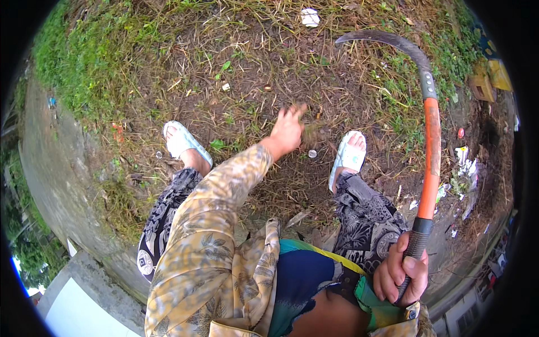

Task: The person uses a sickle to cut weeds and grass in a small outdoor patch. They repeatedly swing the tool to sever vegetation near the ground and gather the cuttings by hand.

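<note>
In my right hand (402, 274), at the lower right, is a sickle with its handle upright. My fingers wrap the dark ribbed grip below the orange shaft (431, 156). The curved metal blade (398, 41) points left at the top, held above the ground. My left hand (288, 130) reaches out low over the ground between my feet, its back towards me. Its fingers are blurred and the palm is hidden. A blurred tuft of dry grass (311, 134) shows just beside it; whether I grip any of it is unclear.
Cut stalks and weeds cover the soil (252, 80). My slippered feet (182, 141) stand apart. A clear round cap (312, 153) lies near the right foot, white litter (310, 17) farther off. Scraps of rubbish (467, 168) lie right; a concrete strip (63, 151) runs left.
</note>
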Tool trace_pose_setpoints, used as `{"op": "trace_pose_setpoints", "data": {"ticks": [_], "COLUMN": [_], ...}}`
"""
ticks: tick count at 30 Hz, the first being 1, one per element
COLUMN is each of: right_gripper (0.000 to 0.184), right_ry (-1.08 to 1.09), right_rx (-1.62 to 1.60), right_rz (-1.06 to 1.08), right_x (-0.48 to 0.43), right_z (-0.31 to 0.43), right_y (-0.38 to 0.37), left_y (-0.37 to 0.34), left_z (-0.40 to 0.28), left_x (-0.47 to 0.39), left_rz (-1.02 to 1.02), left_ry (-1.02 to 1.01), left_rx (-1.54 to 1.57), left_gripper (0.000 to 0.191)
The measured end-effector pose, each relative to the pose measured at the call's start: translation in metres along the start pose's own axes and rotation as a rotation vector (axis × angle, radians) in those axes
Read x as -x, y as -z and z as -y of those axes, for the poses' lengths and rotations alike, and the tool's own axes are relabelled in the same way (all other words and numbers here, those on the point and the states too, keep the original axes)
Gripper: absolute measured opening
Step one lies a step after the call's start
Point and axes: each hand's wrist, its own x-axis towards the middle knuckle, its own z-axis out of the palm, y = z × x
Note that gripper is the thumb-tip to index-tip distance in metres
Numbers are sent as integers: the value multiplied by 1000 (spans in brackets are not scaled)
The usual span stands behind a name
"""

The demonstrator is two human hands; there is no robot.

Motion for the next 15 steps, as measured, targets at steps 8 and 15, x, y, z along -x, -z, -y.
{"op": "trace_pose_setpoints", "data": {"ticks": [8,15], "right_gripper": [24,25], "right_ry": [6,-1], "right_rx": [-8,-3], "right_rz": [17,7], "right_x": [-1,-1], "right_z": [1,2], "right_y": [1,0], "left_y": [68,90], "left_z": [83,126], "left_x": [-81,-92], "left_rz": [-303,-297], "left_ry": [591,768], "left_rx": [-91,513], "left_gripper": [37,30]}}
